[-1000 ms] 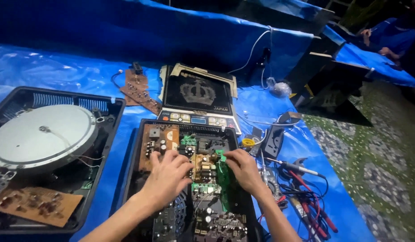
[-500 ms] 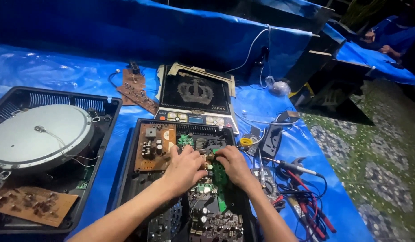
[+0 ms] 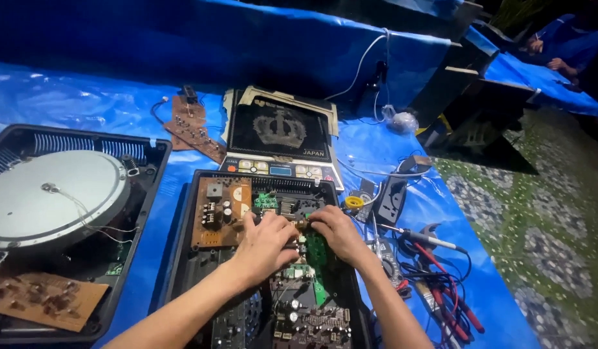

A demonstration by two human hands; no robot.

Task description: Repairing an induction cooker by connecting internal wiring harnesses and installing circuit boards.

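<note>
An opened black appliance casing (image 3: 182, 252) lies in front of me, filled with brown and green circuit boards (image 3: 220, 210). My left hand (image 3: 265, 245) rests on the boards in the casing's middle, fingers curled over small components. My right hand (image 3: 338, 234) is beside it on the right, fingertips pressing near a green board (image 3: 317, 253). The fingertips of both hands meet at one spot on the boards. Whether either hand pinches a part is hidden by the fingers.
A second open casing with a round silver coil plate (image 3: 50, 197) sits at left, a loose brown board (image 3: 43, 298) in it. A glass cooktop panel (image 3: 278, 134) lies behind. Multimeter probes, pliers (image 3: 435, 258) and wires lie at right. Another person's hand (image 3: 561, 63) shows far right.
Both hands slid up the boards, away from me, and drew closer together until the fingertips meet. The view has shifted slightly.
</note>
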